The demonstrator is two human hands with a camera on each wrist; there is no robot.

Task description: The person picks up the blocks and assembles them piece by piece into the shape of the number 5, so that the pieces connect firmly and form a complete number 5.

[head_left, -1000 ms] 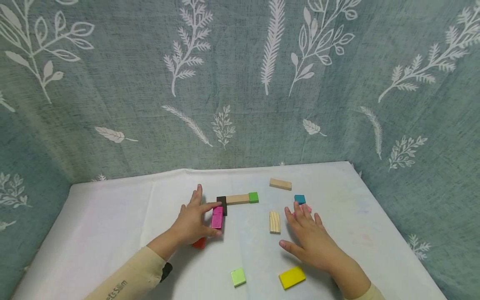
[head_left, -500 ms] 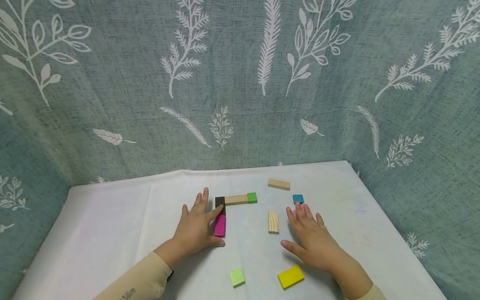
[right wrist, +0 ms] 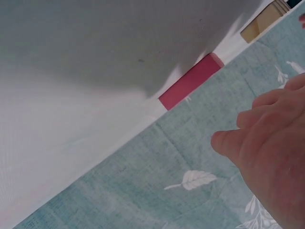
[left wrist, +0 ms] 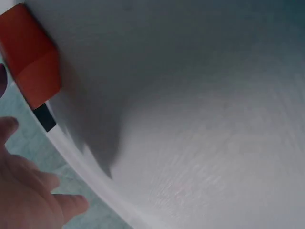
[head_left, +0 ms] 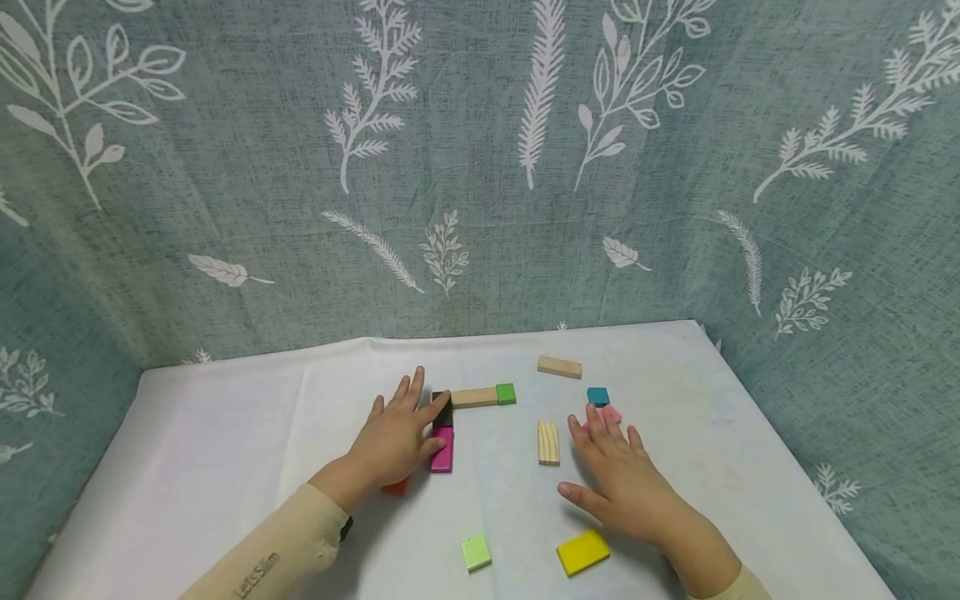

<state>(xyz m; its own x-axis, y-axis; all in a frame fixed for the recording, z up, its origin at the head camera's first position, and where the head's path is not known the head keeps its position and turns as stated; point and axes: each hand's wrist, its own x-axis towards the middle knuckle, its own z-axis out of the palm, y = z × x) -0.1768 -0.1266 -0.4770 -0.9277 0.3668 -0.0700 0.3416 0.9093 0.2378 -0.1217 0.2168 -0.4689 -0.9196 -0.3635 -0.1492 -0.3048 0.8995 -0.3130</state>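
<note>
My left hand [head_left: 396, 442] reaches over the left of the table with its fingers spread. Its index fingertip lies over the black block [head_left: 442, 410], and its thumb tip over the magenta block [head_left: 442, 457], which lies end to end with the black one. An orange-red block [head_left: 395, 486] is partly hidden under this hand; the left wrist view shows the orange-red block [left wrist: 33, 57] closer. My right hand [head_left: 626, 483] hovers palm down with straight fingers, holding nothing. Its fingertips partly cover a pink block [head_left: 613, 414]; whether they touch it I cannot tell.
A plain wooden block [head_left: 475, 397] and a green block [head_left: 506, 394] continue in a row from the black one. Around lie a wooden block [head_left: 559, 367], a striped wooden block [head_left: 548, 443], a blue block [head_left: 597, 397], a light green block [head_left: 476, 552] and a yellow block [head_left: 583, 552].
The magenta block, earlier between my left thumb and index finger, now lies against the black block's near end. My left thumb has moved from its near end onto it. The right hand stays put.
</note>
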